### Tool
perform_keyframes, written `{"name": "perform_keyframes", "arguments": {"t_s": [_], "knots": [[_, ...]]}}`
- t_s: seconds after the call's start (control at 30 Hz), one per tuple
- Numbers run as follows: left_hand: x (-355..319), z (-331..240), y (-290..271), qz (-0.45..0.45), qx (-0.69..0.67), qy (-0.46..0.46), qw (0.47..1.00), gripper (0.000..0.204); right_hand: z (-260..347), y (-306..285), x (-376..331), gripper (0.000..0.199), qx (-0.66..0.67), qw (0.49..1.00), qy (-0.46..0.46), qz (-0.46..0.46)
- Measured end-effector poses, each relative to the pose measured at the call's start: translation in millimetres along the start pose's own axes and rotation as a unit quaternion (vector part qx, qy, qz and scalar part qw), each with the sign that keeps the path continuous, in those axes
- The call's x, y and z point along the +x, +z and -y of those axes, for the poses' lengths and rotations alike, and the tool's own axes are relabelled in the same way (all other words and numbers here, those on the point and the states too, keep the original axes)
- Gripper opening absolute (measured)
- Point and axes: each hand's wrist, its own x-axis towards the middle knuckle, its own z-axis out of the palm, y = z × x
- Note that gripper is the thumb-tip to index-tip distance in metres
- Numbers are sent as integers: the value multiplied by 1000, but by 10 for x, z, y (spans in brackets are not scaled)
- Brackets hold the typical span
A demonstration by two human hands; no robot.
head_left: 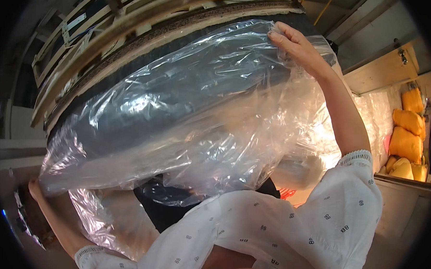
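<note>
A large sheet of clear plastic film (177, 118), wrinkled and shiny, stretches across a dark work surface and hangs over its near edge onto my lap. At the far right, my right hand (292, 45) pinches the film's far edge, the arm reaching out over it. My left hand (36, 190) is low at the far left, closed on the film's near-left corner; its fingers are small and partly hidden. Between the two hands the film is spread out, with loose folds toward my body.
Behind the work surface runs a machine frame with wooden rails (91, 52). More crumpled clear film (108, 221) hangs below on the left. To the right, several orange-yellow bundles (407, 143) are stacked beside a wooden board (382, 69). A red item (287, 193) shows near my right side.
</note>
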Motion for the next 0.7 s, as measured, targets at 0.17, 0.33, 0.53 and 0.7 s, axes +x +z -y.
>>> {"name": "perform_keyframes", "arguments": {"t_s": [0.17,0.33,0.53,0.7], "knots": [[-63,-3974,-1496,-57,-509,127,849,43,559,281,-419,23,-64,995,-49,-50],[-1844,-6234,-3643,-2,-668,376,642,45,811,514,-652,20,-76,989,-104,-76],[-2380,-6883,-3565,234,-812,301,442,12,898,411,-1120,23,-307,939,-139,-72],[-2266,-6355,-2696,97,-702,328,625,9,-743,-163,-2656,20,-393,905,135,91]]}}
